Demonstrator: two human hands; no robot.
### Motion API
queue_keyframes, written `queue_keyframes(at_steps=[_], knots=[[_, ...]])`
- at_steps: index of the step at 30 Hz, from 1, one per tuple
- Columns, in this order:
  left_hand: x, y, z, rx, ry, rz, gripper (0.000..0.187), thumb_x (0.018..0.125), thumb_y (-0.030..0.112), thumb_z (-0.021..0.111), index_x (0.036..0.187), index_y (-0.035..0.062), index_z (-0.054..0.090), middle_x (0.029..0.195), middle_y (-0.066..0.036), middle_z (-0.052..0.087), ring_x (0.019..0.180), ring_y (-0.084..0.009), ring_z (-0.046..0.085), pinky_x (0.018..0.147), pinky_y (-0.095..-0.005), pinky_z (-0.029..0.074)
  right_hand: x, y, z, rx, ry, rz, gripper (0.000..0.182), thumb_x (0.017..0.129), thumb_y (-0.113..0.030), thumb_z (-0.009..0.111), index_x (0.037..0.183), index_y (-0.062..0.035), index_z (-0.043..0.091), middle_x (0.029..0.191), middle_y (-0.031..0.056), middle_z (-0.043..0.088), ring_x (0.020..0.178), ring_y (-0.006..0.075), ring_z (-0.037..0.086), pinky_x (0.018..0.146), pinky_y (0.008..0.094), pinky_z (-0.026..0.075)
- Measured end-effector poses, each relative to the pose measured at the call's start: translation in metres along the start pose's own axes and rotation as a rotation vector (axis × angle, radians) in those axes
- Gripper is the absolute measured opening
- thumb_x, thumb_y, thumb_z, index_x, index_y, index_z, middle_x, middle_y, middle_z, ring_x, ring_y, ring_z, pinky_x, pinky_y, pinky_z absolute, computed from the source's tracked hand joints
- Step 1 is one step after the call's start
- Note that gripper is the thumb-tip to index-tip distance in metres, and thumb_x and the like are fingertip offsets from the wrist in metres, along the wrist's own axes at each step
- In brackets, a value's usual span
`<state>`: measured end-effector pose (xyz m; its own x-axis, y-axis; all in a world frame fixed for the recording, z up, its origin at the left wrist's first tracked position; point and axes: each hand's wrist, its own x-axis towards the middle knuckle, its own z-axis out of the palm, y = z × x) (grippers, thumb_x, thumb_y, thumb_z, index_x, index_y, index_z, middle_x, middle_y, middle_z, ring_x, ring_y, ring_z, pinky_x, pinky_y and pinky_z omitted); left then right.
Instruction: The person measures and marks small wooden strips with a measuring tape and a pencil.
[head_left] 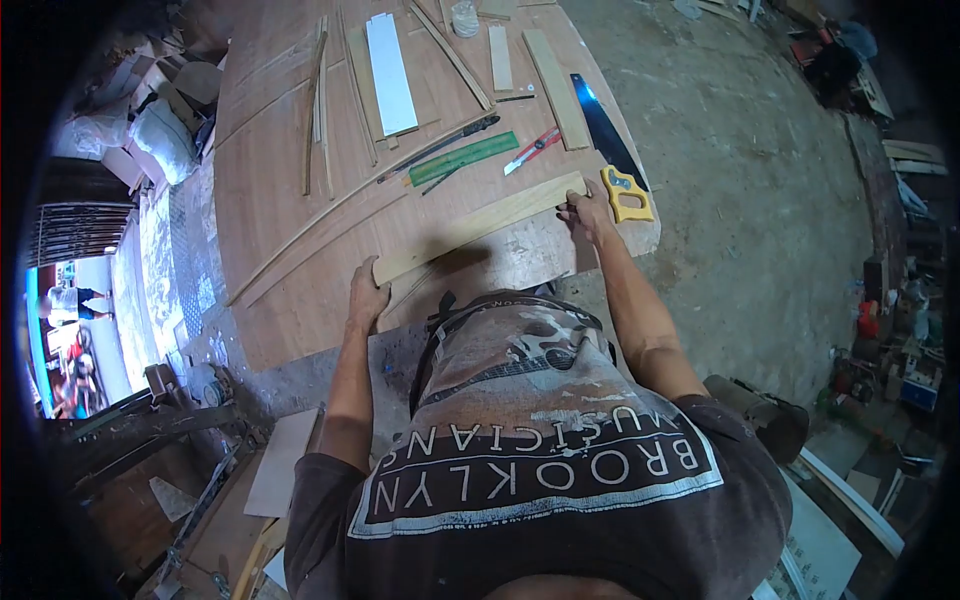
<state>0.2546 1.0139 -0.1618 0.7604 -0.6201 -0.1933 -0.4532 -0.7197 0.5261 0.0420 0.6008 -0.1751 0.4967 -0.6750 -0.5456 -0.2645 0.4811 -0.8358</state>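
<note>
A pale wooden board (480,226) spans the gap between my two hands, tilted up toward the right above the near part of the plywood tabletop (330,240). My left hand (369,292) grips its left end. At its right end, my right hand (590,210) has thumb and fingers closed around the wood. Just right of that hand lies a handsaw with a yellow handle (627,194), its dark blade pointing away from me. A red utility knife (533,150) rests beyond the board, beside a green bamboo-like piece (462,158).
Farther back on the tabletop lie a white panel (390,75), a thicker plank (556,90), a short pale slat (500,58) and several thin strips (318,120). A whitish roll (464,18) stands at the far edge. Machinery and scrap crowd the concrete floor (745,200) at right.
</note>
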Motion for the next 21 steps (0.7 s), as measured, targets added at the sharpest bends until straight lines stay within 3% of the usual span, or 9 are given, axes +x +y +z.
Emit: queue_keyframes(at_steps=[5, 7, 14, 21], knots=[[0.021, -0.030, 0.006, -0.108, 0.171, -0.057, 0.065, 0.072, 0.004, 0.071, 0.131, 0.0051, 0.046, 0.111, -0.026, 0.059, 0.107, -0.0418, 0.056, 0.094, -0.0434, 0.046, -0.006, -0.008, 0.012, 0.040, -0.025, 0.072, 0.039, 0.090, -0.003, 0.057, 0.127, -0.0020, 0.045, 0.100, 0.0132, 0.062, 0.073, 0.0194, 0.065, 0.058, 0.0304, 0.058], [0.026, -0.036, 0.011, -0.080, 0.245, -0.123, 0.059, 0.073, -0.005, 0.067, 0.128, 0.0037, 0.049, 0.108, -0.020, 0.064, 0.102, -0.0315, 0.062, 0.090, -0.0360, 0.049, -0.004, -0.005, 0.013, 0.048, -0.066, 0.058, 0.036, 0.090, -0.004, 0.057, 0.124, 0.0007, 0.045, 0.098, 0.0145, 0.062, 0.073, 0.0197, 0.065, 0.057, 0.0305, 0.057], [0.018, -0.015, 0.012, -0.290, 0.219, -0.229, 0.055, 0.072, -0.008, 0.068, 0.122, 0.0040, 0.051, 0.107, -0.013, 0.065, 0.101, -0.0230, 0.062, 0.088, -0.0320, 0.049, 0.005, -0.012, -0.001, -0.027, -0.026, 0.057, 0.032, 0.092, -0.005, 0.055, 0.122, 0.0015, 0.045, 0.088, 0.0125, 0.065, 0.065, 0.0182, 0.065, 0.055, 0.0272, 0.056], [-0.004, -0.004, 0.026, -0.374, 0.076, -0.264, 0.057, 0.074, 0.000, 0.072, 0.126, 0.0024, 0.050, 0.111, -0.013, 0.064, 0.101, -0.0203, 0.061, 0.089, -0.0298, 0.048, 0.009, -0.023, -0.012, -0.017, 0.052, 0.009, 0.055, 0.091, -0.007, 0.059, 0.139, 0.0028, 0.034, 0.081, 0.0109, 0.064, 0.058, 0.0144, 0.061, 0.052, 0.0262, 0.052]])
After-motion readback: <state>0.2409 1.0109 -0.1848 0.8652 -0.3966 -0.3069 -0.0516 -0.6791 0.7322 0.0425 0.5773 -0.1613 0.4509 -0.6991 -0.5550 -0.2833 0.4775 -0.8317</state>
